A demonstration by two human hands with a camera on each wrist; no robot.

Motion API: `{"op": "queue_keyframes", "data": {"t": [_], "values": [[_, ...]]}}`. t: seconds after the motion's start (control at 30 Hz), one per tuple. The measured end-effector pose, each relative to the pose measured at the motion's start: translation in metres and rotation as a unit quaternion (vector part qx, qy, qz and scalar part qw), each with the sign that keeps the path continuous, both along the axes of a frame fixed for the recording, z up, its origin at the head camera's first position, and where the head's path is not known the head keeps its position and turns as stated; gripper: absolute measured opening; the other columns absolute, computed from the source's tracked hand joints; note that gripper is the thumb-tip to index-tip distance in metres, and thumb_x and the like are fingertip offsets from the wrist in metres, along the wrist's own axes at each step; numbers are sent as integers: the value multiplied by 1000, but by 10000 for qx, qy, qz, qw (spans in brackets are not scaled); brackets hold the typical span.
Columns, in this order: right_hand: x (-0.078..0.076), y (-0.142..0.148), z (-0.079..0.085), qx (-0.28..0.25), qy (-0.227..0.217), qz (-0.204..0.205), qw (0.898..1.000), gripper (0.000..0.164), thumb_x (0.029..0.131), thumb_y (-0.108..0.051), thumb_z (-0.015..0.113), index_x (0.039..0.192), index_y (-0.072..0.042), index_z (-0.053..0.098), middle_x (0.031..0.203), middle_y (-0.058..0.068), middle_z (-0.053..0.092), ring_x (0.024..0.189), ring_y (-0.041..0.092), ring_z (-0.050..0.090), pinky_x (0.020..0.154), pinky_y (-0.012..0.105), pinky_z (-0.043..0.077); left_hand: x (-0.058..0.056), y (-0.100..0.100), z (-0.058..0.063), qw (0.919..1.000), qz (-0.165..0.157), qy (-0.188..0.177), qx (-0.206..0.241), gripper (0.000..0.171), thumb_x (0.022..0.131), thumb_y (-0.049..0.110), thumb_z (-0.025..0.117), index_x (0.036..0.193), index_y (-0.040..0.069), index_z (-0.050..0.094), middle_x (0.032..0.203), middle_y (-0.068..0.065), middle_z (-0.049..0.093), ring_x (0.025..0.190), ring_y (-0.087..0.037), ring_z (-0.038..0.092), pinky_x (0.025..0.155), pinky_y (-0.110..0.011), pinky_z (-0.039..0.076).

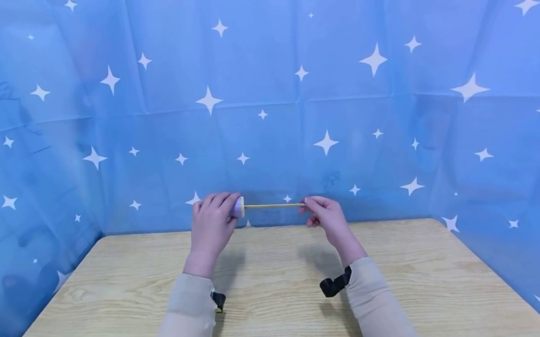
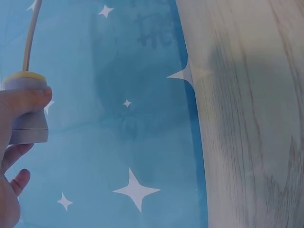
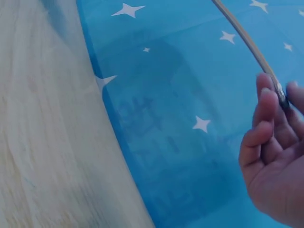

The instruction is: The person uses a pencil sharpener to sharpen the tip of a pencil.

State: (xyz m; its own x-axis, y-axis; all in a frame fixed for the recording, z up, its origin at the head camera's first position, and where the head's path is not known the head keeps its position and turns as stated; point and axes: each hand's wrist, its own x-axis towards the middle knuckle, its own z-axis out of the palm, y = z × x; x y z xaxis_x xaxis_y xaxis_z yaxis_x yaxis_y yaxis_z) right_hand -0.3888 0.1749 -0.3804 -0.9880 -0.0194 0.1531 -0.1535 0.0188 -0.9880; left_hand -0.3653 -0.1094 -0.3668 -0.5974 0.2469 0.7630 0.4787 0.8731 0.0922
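Above the far table edge, my left hand (image 1: 211,222) grips a lavender barrel-shaped pencil sharpener (image 1: 238,207) with a yellow rim. From the rim a thin yellow pencil (image 1: 273,205) runs level to the right; its end inside the sharpener is hidden. The fingertips of my right hand (image 1: 329,218) pinch the pencil's far end. In the right wrist view that end of the pencil (image 3: 251,45) looks silvery with a dark tip. The left wrist view shows the thumb across the sharpener (image 2: 29,135), which flares toward its base.
A light wood table (image 1: 272,307) lies below both hands. Behind it and at the sides hangs a blue curtain (image 1: 260,51) with white stars. Black wrist cameras stick out near the left cuff (image 1: 219,301) and the right cuff (image 1: 335,283).
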Motion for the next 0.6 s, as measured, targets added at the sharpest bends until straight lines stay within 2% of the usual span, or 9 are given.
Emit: {"op": "queue_keyframes", "data": {"t": [0.17,0.37,0.47,0.6], "values": [[2,3,1,363,305,135,9988,39,92,-18,68,123,3,63,99,5,73,64,16,64,69,36,55,0,-4,-1,9997,62,-185,116,54,77,14,83,127,18,66,120,-4,65,113,-27,54,88,-47,39],[3,6,-1,944,633,123,9934,28,90,-17,71,112,0,69,96,12,73,67,24,64,69,34,54,-3,-4,-2,9998,51,-167,94,53,76,13,83,126,18,66,119,-4,65,113,-27,55,87,-46,40],[4,7,-2,1004,721,99,9923,27,91,-20,70,108,0,71,93,13,73,66,23,64,71,39,56,-4,-3,-3,9999,28,-91,60,52,76,13,83,126,18,67,118,-4,66,112,-27,55,87,-46,41],[3,6,-1,839,746,126,9936,33,92,-25,68,108,4,69,91,12,73,69,21,67,75,48,55,-4,-2,-2,9999,-16,119,74,50,77,12,82,125,17,68,117,-4,66,110,-28,55,86,-46,41]]}}
